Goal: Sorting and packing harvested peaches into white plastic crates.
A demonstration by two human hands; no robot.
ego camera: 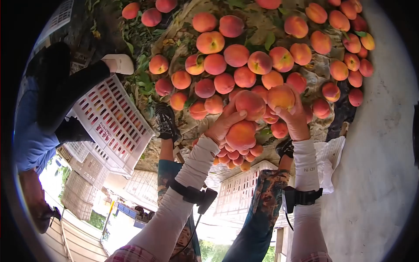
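Observation:
Both of my hands are raised in front of me above many peaches spread on a cloth. My left hand (226,121) grips a large red peach (250,105), its thumb across the near side. In my right hand (294,114) is a yellow-orange peach (281,97), held close beside the first one. Just below my left hand, touching or very near it, is another large peach (241,135); what supports it is hidden. Farther down, between my legs, lies a cluster of smaller-looking peaches (234,155). White sleeves with black straps cover my forearms.
A white plastic crate (113,122) full of peaches stands tilted at the left, beside a seated person in blue (36,124). Another white crate (242,186) is behind my legs. Green leaves (144,78) lie left of the peaches. A pale wall or floor surface (376,157) borders the right.

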